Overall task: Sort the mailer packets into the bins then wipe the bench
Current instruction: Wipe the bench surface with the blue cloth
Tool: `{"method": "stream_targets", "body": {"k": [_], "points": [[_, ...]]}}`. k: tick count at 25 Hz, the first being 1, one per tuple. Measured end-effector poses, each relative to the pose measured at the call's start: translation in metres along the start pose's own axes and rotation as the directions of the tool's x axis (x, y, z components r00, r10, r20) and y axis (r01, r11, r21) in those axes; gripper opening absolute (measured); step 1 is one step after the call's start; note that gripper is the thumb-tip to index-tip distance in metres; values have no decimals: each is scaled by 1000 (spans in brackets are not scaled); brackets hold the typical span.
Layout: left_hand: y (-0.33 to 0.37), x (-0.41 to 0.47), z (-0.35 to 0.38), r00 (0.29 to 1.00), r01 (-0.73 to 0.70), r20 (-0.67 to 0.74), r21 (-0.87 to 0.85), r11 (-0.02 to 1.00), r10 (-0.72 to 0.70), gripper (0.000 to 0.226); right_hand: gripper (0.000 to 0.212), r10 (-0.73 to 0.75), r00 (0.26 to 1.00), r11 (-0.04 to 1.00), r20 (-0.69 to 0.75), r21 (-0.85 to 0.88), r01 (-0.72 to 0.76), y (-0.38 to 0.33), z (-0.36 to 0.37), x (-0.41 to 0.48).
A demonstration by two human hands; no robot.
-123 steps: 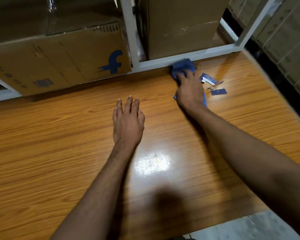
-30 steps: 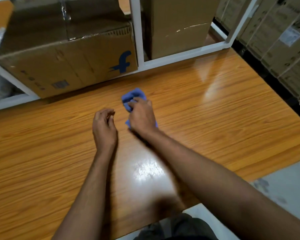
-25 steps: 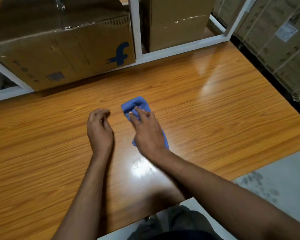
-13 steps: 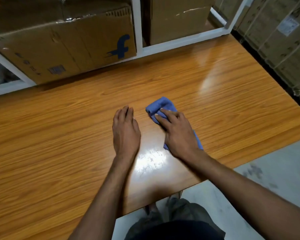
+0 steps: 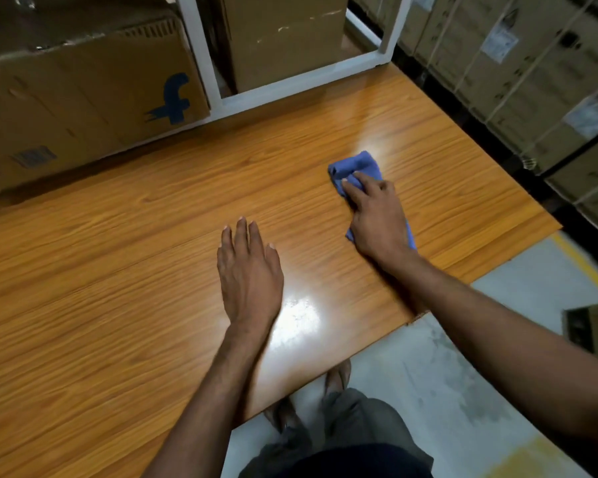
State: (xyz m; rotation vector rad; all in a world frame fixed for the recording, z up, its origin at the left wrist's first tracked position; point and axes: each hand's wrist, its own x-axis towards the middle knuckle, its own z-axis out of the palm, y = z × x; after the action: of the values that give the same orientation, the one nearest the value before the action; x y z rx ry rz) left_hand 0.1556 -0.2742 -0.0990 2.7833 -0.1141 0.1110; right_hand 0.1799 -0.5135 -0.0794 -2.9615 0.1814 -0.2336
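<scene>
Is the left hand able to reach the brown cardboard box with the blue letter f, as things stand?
Probably yes. The left hand lies flat on the orange wooden bench, and nothing stands between it and the brown cardboard box with the blue f.

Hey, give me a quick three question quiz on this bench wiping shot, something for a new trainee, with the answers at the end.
1. True or false: the left hand grips the blue cloth.
2. Which hand presses the cloth onto the bench? A) the right hand B) the left hand C) neither
3. Fill in: the cardboard box at the back of the bench bears a blue letter ___.
Key: 1 false, the left hand lies flat on the wood, apart from the cloth; 2 A; 3 f.
</scene>
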Motion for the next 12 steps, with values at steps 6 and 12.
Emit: {"method": "stream_targets", "body": {"k": [6,12], "points": [[10,-1,3,1000,-15,20,84,996,13,52,62,-60,998,997,19,55,58,-4,0,-2],[75,-4,26,1000,0,1,50,999,0,49,76,-133,990,990,53,53,130,64,-14,-12]]}}
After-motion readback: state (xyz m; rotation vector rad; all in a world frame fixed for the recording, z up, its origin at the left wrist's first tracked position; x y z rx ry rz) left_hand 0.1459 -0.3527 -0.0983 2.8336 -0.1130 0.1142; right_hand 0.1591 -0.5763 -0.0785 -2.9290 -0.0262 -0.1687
